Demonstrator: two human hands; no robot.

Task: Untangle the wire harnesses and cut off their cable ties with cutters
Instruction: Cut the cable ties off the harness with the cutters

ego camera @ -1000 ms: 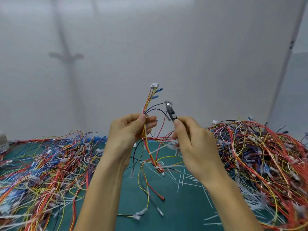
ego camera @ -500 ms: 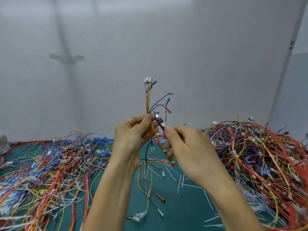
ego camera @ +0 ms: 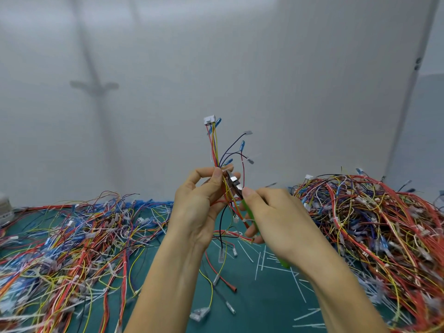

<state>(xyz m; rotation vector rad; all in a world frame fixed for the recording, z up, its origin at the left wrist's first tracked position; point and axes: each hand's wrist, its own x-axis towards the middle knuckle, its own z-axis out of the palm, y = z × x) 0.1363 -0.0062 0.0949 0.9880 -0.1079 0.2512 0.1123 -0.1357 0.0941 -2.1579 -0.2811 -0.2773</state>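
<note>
wire harness point(ego camera: 215, 150): held up over the green worktop point(ego camera: 252, 308), pinched by the left hand point(ego camera: 199, 207) | cutters point(ego camera: 234, 183): gripped in the right hand point(ego camera: 276, 219), tip at the harness | wire piles point(ego camera: 72, 236): left and right | cut ties point(ego camera: 264, 260): between

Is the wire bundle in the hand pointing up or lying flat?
Pointing up: the left hand holds the wire harness upright, its white connector on top.

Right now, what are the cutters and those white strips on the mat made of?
Cutters: the shiny grey head glints, so likely metal. The green handles look matte, probably plastic or rubber. Cut cable-tie pieces: thin, straight, smooth white strips, probably plastic.
</note>
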